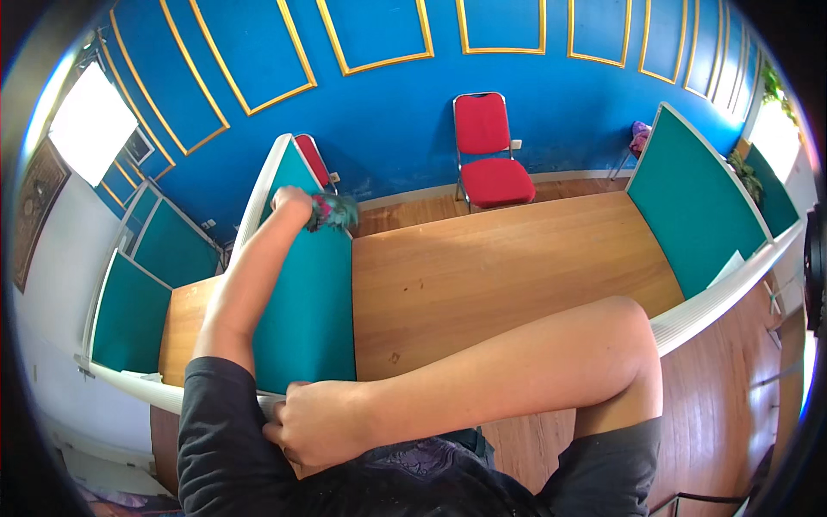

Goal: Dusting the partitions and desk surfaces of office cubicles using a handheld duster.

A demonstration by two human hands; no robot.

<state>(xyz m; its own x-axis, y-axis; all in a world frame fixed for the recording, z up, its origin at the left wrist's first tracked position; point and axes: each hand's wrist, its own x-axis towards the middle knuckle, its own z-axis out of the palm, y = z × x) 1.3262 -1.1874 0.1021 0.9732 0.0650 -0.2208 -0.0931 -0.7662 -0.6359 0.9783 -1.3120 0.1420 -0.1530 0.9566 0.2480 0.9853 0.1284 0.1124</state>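
Note:
My left hand (292,203) is closed around a soft duster (334,212), probably feathered, with blurred teal, dark and pink tufts. It is stretched out to the far part of a green partition panel (303,297), and the tufts hang over the panel's right face. Whether they touch the fabric I cannot tell. Across my body reaches my right arm; my right hand (323,420) has its fingers curled at the white rail (266,404) by the panel's near end. The duster's handle is hidden in my left hand.
A wooden desktop (504,278) spreads right of the panel, bounded by another green partition (704,181). Beyond it a red chair (494,155) stands by the blue wall (387,110). A white-topped front rail (704,323) separates me from the desk. Left lies another desk section (187,316).

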